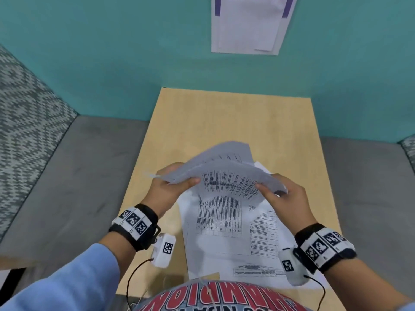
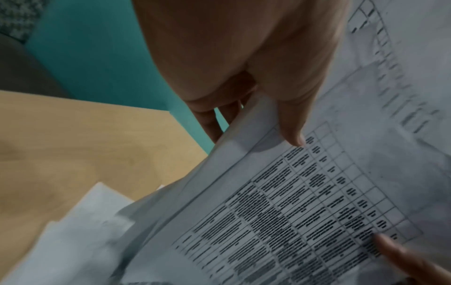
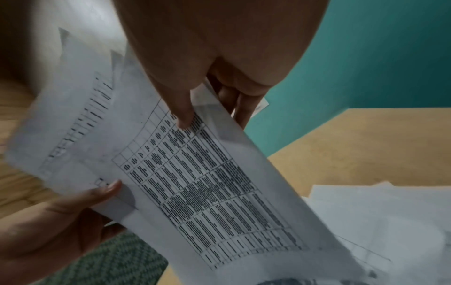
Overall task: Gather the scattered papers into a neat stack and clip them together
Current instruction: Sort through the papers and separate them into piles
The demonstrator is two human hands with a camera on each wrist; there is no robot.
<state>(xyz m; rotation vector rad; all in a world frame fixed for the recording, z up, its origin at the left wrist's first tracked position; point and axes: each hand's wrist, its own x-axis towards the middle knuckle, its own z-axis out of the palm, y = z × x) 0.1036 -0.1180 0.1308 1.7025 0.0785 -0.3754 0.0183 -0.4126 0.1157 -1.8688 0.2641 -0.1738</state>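
Teal walls (image 1: 112, 52) back a light wooden table (image 1: 224, 117) where loose printed sheets (image 1: 224, 232) lie overlapping near the person. Above them, the left hand (image 1: 167, 189) and right hand (image 1: 284, 196) each pinch an opposite edge of a bowed bundle of papers (image 1: 226, 173), thumbs on top, fingers beneath

a light blue sleeve (image 1: 74, 277) covers the left arm. each wrist wears a black band (image 1: 143, 223) with black-and-white square markers, a white tagged camera (image 1: 165, 249) and thin black cable (image 1: 132, 279) hanging below. the shirt (image 1: 220, 297) bears red block letters.
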